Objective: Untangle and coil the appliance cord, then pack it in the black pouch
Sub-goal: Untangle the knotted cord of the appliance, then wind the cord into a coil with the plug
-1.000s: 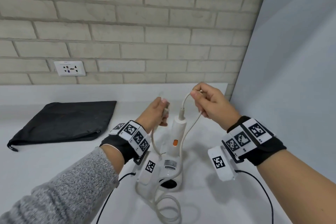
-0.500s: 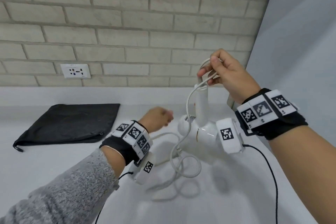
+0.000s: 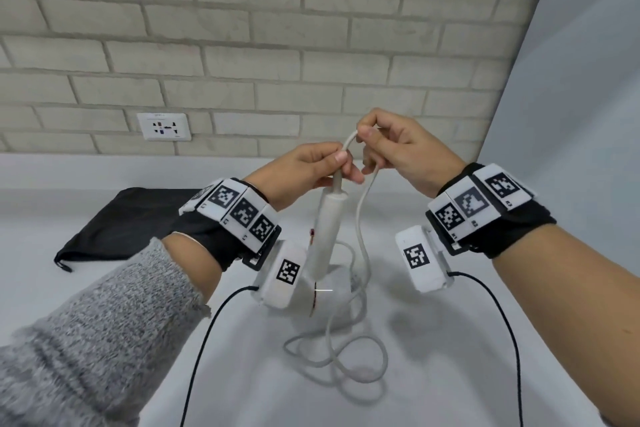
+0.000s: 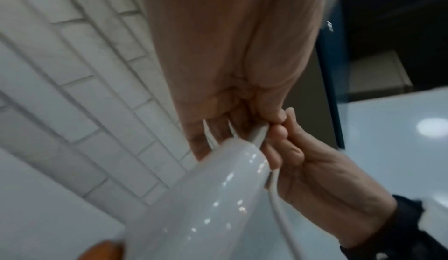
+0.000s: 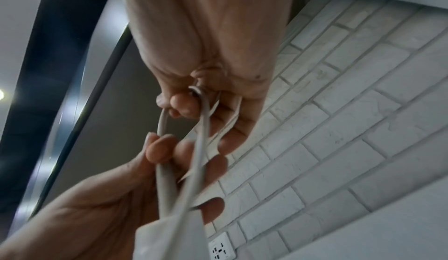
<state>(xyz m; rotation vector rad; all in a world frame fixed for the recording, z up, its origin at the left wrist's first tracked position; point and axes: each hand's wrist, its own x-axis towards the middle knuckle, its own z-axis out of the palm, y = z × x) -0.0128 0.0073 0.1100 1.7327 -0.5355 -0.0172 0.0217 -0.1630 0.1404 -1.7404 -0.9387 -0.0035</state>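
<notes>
Step in hand: untangling. The cord (image 3: 362, 218) is being sorted out where it leaves the appliance (image 3: 325, 229); coiling looks barely begun and nothing is packed.
Left hand: the left hand (image 3: 304, 170) has thumb and fingers closed round the grey collar at the top of the handle, where the cord comes out.
Right hand: the right hand (image 3: 401, 152) has fingertips pinched on the cord just past that point, so a short arch of cord runs between the two hands.
Cord: from the right hand it hangs down beside the handle and ends in loose, overlapping loops on the counter (image 3: 450, 374) in front of the appliance's base.
Appliance: white, handle upright; whether its base rests on the counter or is lifted, I cannot tell.
Pouch: the black pouch (image 3: 114, 218) lies flat on the counter, well apart to the left; whether it is open is unclear.
Next move calls for: probably feeding cord steadily through the right hand while the left keeps the handle steady, so the crossed loops below draw out singly instead of tightening into a knot.
</notes>
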